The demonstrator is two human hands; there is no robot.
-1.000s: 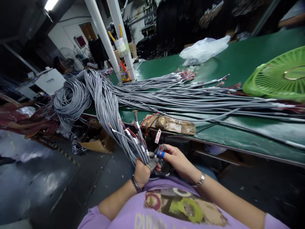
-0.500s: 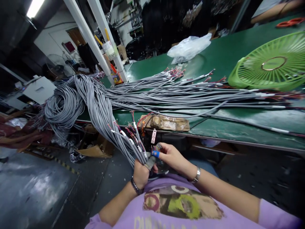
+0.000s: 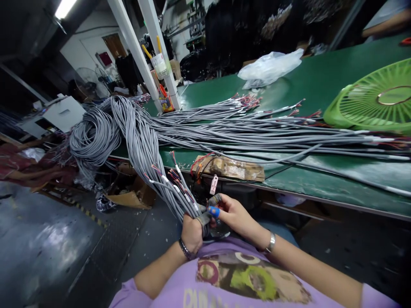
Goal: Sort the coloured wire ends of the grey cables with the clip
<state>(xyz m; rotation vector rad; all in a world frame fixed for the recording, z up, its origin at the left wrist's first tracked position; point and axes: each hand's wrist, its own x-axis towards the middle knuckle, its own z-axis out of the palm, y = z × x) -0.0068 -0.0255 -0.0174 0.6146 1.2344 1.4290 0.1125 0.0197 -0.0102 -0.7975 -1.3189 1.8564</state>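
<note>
My left hand [image 3: 192, 233] is wrapped round a bundle of grey cables [image 3: 165, 194] just in front of my body. Stripped ends with red and dark thin wires [image 3: 177, 179] and white sleeves stick up above that fist. Close beside it on the right, my right hand [image 3: 236, 217] pinches thumb and forefinger together; what lies between them is too small to make out. Blue tape [image 3: 213, 211] wraps the right thumb, and greyish tape [image 3: 214, 199] covers a fingertip. The held cables run up over the table edge into a large looped pile [image 3: 135, 124].
More grey cables [image 3: 237, 139] stretch along the green table [image 3: 340, 68]. A worn wooden block [image 3: 237, 167] with a hanging pink tag [image 3: 213, 185] sits at the edge. A green fan [image 3: 372, 100], a plastic bag [image 3: 271, 68] and white posts [image 3: 160, 55] stand behind. Below is an open carton [image 3: 131, 199].
The view has turned slightly left, so the table things appear farther right. My left hand keeps its grip on the cables; my right fingers have shifted only a little, still pinched.
</note>
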